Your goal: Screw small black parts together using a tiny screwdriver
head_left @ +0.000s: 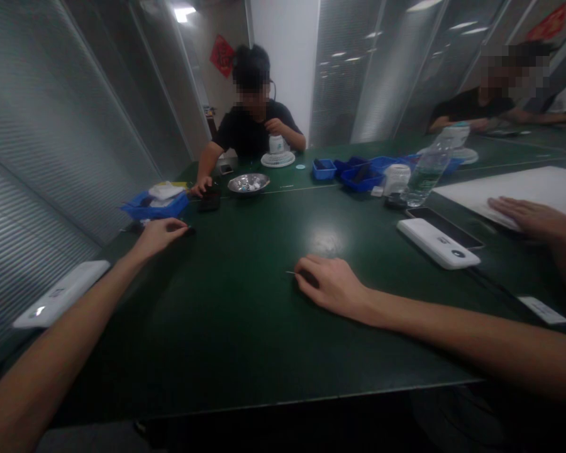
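My left hand (161, 238) reaches over the left part of the dark green table (245, 314), thumb and fingers pinched together. A small dark piece (190, 231) shows at its fingertips, too blurred to name. My right hand (332, 284) rests on the table nearer the middle, its fingers curled and closed. From between thumb and forefinger sticks a thin, pale, needle-like rod (290, 272), pointing left; its other end is hidden in the hand. Just beyond my left hand stands a blue basket (163, 209) with white wrapping and other items in it.
Across the table a person (249, 119) handles a white fan (277, 157). Near them are a metal bowl (248, 184) and blue trays (361, 179). On the right lie a power bank (436, 244), a phone (446, 228), a bottle (427, 170) and another person's hand (531, 216).
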`<action>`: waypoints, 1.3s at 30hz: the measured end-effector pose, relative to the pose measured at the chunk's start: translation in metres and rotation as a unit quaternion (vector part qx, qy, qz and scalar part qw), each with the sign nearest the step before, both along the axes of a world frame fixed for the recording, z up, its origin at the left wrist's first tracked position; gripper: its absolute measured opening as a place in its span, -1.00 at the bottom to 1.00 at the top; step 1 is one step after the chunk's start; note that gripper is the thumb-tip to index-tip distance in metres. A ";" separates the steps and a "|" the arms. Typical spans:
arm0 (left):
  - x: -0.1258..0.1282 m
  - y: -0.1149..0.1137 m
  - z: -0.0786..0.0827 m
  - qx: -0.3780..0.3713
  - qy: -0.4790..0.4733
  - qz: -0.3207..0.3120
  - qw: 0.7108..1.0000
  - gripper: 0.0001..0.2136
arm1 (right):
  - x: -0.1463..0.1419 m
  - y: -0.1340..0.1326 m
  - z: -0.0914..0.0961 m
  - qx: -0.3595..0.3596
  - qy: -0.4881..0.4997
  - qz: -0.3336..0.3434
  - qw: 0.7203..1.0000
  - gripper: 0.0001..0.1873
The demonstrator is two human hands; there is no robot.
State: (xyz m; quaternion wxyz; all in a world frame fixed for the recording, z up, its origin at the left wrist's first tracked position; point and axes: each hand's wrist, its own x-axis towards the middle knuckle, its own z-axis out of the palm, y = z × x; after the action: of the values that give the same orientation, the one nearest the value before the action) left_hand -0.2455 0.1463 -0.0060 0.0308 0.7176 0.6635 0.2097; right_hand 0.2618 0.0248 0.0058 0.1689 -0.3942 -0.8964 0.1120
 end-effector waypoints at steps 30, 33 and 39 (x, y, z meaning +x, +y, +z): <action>-0.005 0.004 -0.005 0.039 0.059 -0.101 0.992 -0.60 | 0.000 0.000 0.000 0.006 0.002 0.004 1.000 -0.77; -0.007 0.002 -0.007 0.047 0.040 -0.104 0.993 -0.56 | -0.001 0.000 0.000 0.001 0.004 0.003 1.000 -0.77; -0.006 0.001 -0.007 0.063 0.032 -0.132 0.989 -0.57 | 0.000 -0.001 0.000 0.000 0.006 0.003 1.000 -0.78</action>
State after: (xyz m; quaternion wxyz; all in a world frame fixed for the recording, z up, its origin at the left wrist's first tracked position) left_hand -0.2516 0.1469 -0.0129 -0.0081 0.8059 0.5486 0.2224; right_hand 0.2614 0.0240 0.0062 0.1740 -0.3909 -0.8965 0.1146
